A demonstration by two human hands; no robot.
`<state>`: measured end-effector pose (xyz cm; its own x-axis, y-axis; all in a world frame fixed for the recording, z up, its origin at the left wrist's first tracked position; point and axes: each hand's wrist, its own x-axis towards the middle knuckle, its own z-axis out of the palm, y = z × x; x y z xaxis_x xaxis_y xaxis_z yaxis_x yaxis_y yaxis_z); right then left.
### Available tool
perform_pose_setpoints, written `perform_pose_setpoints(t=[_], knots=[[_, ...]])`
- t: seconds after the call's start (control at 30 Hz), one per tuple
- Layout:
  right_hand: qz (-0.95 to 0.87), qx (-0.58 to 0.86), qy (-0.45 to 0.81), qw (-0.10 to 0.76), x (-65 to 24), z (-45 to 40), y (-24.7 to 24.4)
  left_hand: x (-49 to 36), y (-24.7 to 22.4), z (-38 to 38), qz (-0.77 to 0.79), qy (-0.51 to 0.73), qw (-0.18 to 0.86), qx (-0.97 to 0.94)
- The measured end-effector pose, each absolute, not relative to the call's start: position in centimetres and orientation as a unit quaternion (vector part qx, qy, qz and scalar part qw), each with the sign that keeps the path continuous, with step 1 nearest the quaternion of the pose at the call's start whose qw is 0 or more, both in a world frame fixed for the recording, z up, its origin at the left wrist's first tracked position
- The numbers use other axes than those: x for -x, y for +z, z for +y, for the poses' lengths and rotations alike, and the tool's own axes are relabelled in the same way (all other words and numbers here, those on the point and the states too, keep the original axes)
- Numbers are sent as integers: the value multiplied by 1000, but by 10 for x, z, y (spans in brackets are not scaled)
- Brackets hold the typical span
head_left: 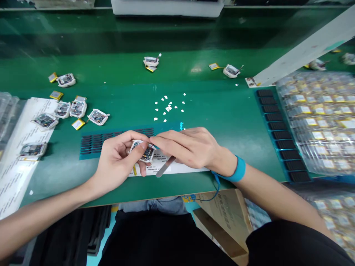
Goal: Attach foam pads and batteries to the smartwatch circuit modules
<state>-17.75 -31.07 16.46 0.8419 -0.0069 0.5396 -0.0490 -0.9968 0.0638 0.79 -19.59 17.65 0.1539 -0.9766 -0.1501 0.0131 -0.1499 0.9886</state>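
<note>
The left hand [118,159] was curled, thumb and fingers gripping a white-framed circuit board [142,151] above a paper sheet [177,168]. The right hand [188,147] was half open, fingertips [154,139] on the board's edge; its grip could not be determined. A metal spatula [165,166] lay beneath it. Bagged batteries [318,122] lay at 3 o'clock.

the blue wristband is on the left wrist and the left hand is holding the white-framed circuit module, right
Not quite: the head view shows the blue wristband on the right wrist, not the left. The left hand is holding the white-framed circuit module.
</note>
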Motion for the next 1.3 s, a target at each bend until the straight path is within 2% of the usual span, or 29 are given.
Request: perform_pose_setpoints(t=[0.27,0.73,0.87,1.07,1.3], knots=[[-229,-935,270,-13,171,-330,157,-7,176,-197,-397,-506,514,-568],[-350,-923,157,-27,167,-342,153,-7,179,-196,-423,-495,495,-575],[-276,-940,199,-41,168,-336,157,-7,177,-195,-413,-493,497,-583],[-26,-958,284,15,172,-320,160,-9,173,-197,-423,-485,503,-577],[-16,-947,322,-6,173,-323,153,-9,172,-198,-443,-459,510,-577]])
